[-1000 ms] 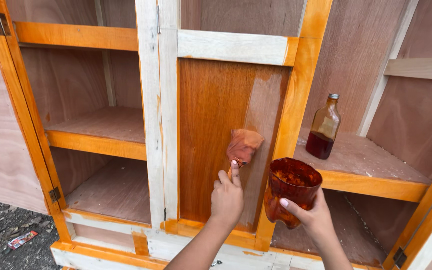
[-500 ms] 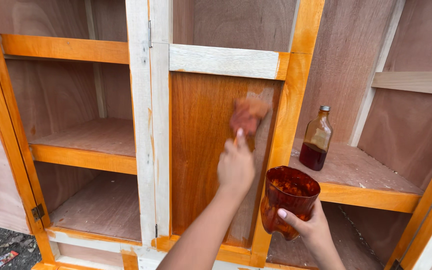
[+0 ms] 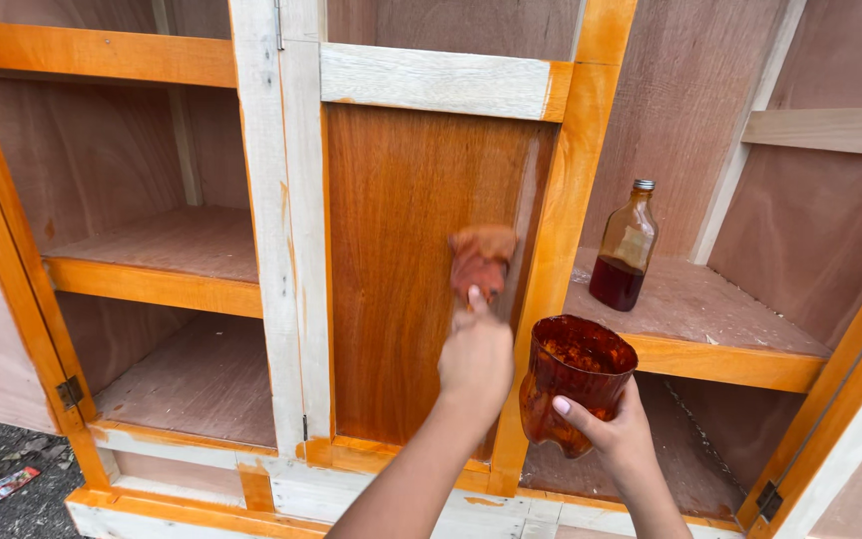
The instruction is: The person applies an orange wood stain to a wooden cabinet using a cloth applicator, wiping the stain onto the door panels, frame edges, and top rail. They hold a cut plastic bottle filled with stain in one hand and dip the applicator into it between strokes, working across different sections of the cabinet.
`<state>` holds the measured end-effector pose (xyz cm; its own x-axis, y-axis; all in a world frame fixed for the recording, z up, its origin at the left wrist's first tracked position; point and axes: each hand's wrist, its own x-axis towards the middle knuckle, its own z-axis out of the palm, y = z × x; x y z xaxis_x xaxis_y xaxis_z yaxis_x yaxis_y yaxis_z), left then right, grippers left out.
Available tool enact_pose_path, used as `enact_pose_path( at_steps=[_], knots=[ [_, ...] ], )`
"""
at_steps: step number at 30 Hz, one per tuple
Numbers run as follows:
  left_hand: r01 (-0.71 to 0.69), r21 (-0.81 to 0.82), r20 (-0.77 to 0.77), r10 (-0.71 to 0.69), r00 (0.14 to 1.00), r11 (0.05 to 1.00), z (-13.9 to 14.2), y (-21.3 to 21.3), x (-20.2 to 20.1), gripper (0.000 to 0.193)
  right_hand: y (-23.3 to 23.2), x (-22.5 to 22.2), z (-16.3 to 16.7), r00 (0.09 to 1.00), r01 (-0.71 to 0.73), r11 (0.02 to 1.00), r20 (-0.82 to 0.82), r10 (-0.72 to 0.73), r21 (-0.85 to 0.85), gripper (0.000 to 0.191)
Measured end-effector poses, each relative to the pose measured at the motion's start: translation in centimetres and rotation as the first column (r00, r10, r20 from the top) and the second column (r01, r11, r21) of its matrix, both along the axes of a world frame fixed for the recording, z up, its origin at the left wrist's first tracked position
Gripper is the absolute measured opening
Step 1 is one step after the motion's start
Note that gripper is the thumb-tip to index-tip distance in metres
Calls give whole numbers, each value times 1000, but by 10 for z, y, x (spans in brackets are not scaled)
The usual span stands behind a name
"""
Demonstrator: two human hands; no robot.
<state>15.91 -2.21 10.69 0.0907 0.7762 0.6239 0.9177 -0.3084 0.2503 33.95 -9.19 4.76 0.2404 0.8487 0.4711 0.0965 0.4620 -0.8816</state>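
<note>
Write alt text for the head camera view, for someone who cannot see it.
The left hand presses a stained brush against the orange-brown door panel of a wooden cabinet, while the right hand holds a stain-smeared cup beside it. A glass bottle holding dark liquid stands upright on the shelf to the right.

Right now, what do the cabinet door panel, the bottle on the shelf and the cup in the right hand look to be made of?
Door panel: wood, glossy orange-brown stain, grain visible. Bottle: looks like clear brownish glass, metal cap, dark liquid showing through. Cup in the right hand: translucent, stain-smeared, probably plastic; glass is possible.
</note>
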Motion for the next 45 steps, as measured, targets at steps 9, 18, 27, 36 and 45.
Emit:
enact_pose_path(
  at_steps=[9,18,27,36,45],
  knots=[
    [94,191,86,-112,990,977,-30,22,-17,68,-7,2,9,999,21,1000,27,-22,13,83],
    [25,237,127,-57,990,971,118,20,31,56,-35,11,17,990,143,983,8,-143,-113,77],
    [-31,120,-200,55,978,992,117,13,47,61,-31,9,-18,985,149,986,-80,-155,-70,86],
    [19,22,19,-20,1000,1000,-60,22,51,78,-42,5,-36,986,17,986,-164,-44,-163,86],
    [78,101,28,-81,996,992,-206,12,5,79,-23,52,-53,1000,22,991,-16,-24,-133,90]
  ],
)
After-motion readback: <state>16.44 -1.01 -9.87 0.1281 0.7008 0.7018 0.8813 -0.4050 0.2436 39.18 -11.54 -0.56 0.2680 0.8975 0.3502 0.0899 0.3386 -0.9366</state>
